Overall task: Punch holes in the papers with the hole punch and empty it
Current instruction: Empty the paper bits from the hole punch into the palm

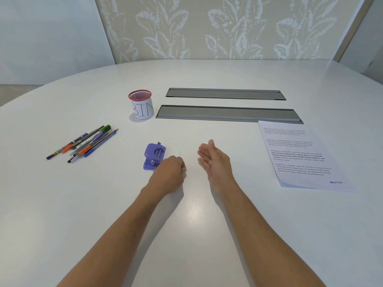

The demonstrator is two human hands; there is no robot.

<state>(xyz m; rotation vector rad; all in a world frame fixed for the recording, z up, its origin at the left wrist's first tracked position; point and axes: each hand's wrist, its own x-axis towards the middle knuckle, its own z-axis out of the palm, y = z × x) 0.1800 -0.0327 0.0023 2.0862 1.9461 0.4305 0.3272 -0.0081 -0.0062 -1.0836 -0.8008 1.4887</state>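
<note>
A purple hole punch [154, 155] lies on the white table [83, 204], left of centre. Just right of it, my left hand [169, 172] rests on the table with its fingers curled under; I cannot see anything in it. My right hand [214, 159] hovers further right, palm turned left, fingers apart and empty. A few tiny paper dots [179, 153] lie between the punch and my right hand. The stack of printed papers [300, 156] sits at the right. A small mesh cup with a red rim, labelled BIN [142, 106], stands behind the punch.
Several pens and pencils [87, 142] lie in a loose pile at the left. Two grey cable-tray lids [226, 113] are set flush into the table behind the hands. A patterned wall panel rises beyond the far table edge.
</note>
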